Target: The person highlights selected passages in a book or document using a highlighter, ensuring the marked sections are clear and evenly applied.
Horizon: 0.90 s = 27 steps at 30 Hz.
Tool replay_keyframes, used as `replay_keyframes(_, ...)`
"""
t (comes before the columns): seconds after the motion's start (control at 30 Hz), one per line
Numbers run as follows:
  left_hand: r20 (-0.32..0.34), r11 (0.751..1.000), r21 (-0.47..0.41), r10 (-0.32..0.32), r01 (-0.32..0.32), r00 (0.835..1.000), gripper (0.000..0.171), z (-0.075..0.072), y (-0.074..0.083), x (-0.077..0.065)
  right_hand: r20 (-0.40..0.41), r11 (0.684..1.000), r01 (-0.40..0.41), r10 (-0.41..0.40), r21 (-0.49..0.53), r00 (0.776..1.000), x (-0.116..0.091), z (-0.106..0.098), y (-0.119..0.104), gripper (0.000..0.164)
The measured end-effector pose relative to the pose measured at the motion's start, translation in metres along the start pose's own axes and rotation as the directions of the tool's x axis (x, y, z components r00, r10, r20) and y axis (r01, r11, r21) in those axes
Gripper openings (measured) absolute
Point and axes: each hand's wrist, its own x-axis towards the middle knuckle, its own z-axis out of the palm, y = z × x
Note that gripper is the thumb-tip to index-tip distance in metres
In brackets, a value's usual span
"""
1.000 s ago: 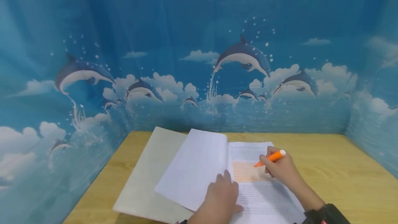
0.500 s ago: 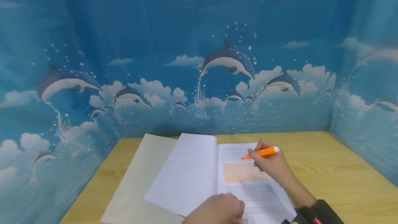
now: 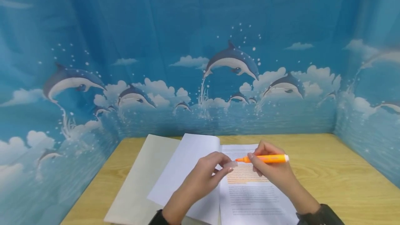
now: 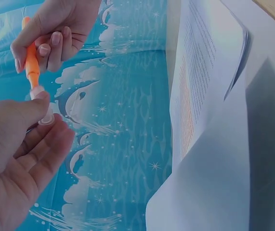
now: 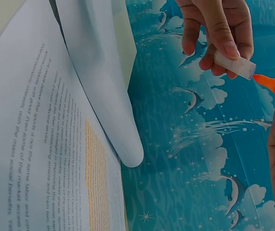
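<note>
My right hand (image 3: 272, 164) grips an orange highlighter (image 3: 272, 158) by its barrel, the tip pointing left. Between thumb and fingers, my left hand (image 3: 206, 173) pinches a whitish translucent cap (image 5: 235, 64). The cap's mouth is right at the highlighter's tip in the right wrist view. Both hands are raised over the open document (image 3: 250, 204), whose printed page bears an orange highlighted paragraph (image 3: 247, 174). In the left wrist view, the cap (image 4: 45, 113) lines up with the orange highlighter (image 4: 32, 62).
A turned-over white page (image 3: 178, 173) lies left of the printed one, over a pale cover (image 3: 134, 190). These rest on a wooden table (image 3: 337, 176). Behind and at the sides hangs a blue curtain (image 3: 175, 44) with dolphins and clouds.
My left hand has lifted from the page and come up with the cap to the highlighter's tip. My right hand has raised the highlighter off the highlighted lines and levelled it.
</note>
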Motion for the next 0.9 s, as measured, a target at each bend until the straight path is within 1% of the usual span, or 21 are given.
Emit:
replay_keyframes(0.1, -0.029, 1.0, 0.014, 0.004, -0.003, 1.0, 0.016, 0.001, 0.002, 0.001, 0.021, 1.0, 0.016, -0.016, 0.004, 1.0, -0.001, 0.0, 0.001, 0.018)
replay_keyframes(0.2, -0.021, 1.0, 0.029, 0.01, -0.01, 1.0, 0.015, 0.003, 0.004, 0.002, 0.089, 1.0, 0.029, -0.028, -0.007, 0.996, -0.002, 0.003, 0.002, 0.018)
replay_keyframes(0.3, -0.011, 0.997, 0.044, 0.06, -0.06, 0.998, 0.013, 0.005, 0.007, 0.001, 0.135, 0.999, 0.044, -0.041, -0.022, 0.99, -0.004, 0.007, 0.003, 0.021)
replay_keyframes(0.33, -0.018, 0.995, 0.05, 0.087, -0.086, 0.996, 0.012, 0.006, 0.007, 0.0, 0.144, 0.998, 0.064, -0.061, -0.016, 0.988, -0.004, 0.009, 0.003, 0.022)
replay_keyframes(0.4, -0.035, 0.989, 0.065, 0.136, -0.133, 0.99, 0.01, 0.008, 0.007, -0.002, 0.134, 0.993, 0.115, -0.113, -0.009, 0.985, -0.005, 0.013, 0.003, 0.027)
replay_keyframes(0.43, -0.045, 0.986, 0.069, 0.156, -0.153, 0.987, 0.01, 0.009, 0.008, -0.002, 0.121, 0.988, 0.152, -0.152, 0.009, 0.981, -0.006, 0.014, 0.003, 0.029)
replay_keyframes(0.53, -0.064, 0.982, 0.08, 0.178, -0.172, 0.982, 0.008, 0.013, 0.009, -0.002, 0.087, 0.964, 0.255, -0.262, 0.078, 0.961, -0.007, 0.017, 0.009, 0.034)
replay_keyframes(0.6, -0.059, 0.98, 0.089, 0.181, -0.176, 0.982, 0.008, 0.012, 0.009, -0.001, 0.075, 0.953, 0.285, -0.293, 0.104, 0.953, -0.007, 0.019, 0.012, 0.035)
replay_keyframes(0.63, -0.055, 0.98, 0.094, 0.182, -0.177, 0.982, 0.008, 0.012, 0.009, -0.001, 0.081, 0.951, 0.287, -0.297, 0.115, 0.951, -0.007, 0.019, 0.016, 0.034)
replay_keyframes(0.7, -0.043, 0.979, 0.097, 0.183, -0.178, 0.982, 0.009, 0.009, 0.008, 0.001, 0.108, 0.968, 0.225, -0.237, 0.11, 0.965, -0.005, 0.017, 0.017, 0.031)
replay_keyframes(0.73, -0.037, 0.981, 0.096, 0.174, -0.17, 0.984, 0.01, 0.008, 0.007, 0.001, 0.133, 0.979, 0.172, -0.185, 0.108, 0.974, -0.004, 0.015, 0.016, 0.028)
replay_keyframes(0.77, -0.034, 0.983, 0.092, 0.163, -0.16, 0.986, 0.01, 0.006, 0.005, 0.002, 0.164, 0.987, 0.121, -0.137, 0.106, 0.977, -0.003, 0.012, 0.015, 0.024)
replay_keyframes(0.8, -0.034, 0.985, 0.091, 0.148, -0.145, 0.988, 0.011, 0.004, 0.003, 0.002, 0.192, 0.992, 0.075, -0.094, 0.102, 0.977, -0.001, 0.008, 0.012, 0.017)
replay_keyframes(0.87, -0.038, 0.989, 0.095, 0.113, -0.109, 0.993, 0.011, 0.001, -0.001, 0.003, 0.217, 0.996, -0.021, 0.001, 0.09, 0.976, 0.002, -0.003, 0.007, 0.006)
replay_keyframes(0.9, -0.042, 0.991, 0.102, 0.09, -0.085, 0.995, 0.01, -0.001, -0.003, 0.003, 0.227, 0.996, -0.049, 0.031, 0.075, 0.973, 0.004, -0.01, 0.004, 0.006)
